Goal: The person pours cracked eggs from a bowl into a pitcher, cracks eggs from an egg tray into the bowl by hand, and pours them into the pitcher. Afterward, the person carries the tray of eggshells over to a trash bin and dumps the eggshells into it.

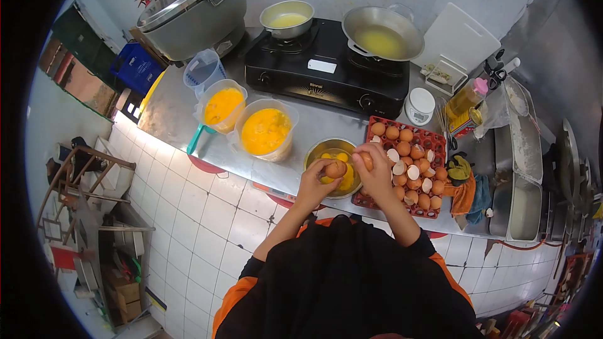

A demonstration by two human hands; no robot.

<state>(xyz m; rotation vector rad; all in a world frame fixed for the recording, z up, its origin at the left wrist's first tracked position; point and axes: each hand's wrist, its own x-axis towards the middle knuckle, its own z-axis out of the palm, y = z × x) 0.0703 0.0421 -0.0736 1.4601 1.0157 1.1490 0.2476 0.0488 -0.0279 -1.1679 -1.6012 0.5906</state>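
A metal bowl [308,158] with cracked eggs and whole yolks in it stands near the counter's front edge. Over its left side, my left hand [314,183] is closed around a brown egg [336,169]. My right hand [377,177] is above the bowl's right rim, its fingers closed on another brown egg [365,161]; whether that one is whole or cracked I cannot make out. Just right of the bowl lies a red egg tray [372,127], filled with brown eggs and several broken shells [412,172].
Two plastic jugs of beaten egg [267,130] [224,105] stand left of the bowl, beside an emptier clear jug [204,70]. Behind is a black gas stove [314,78] bearing two pans [287,19] [383,28]. A white scale [419,107], cloths [463,194] and a sink [524,207] are to the right.
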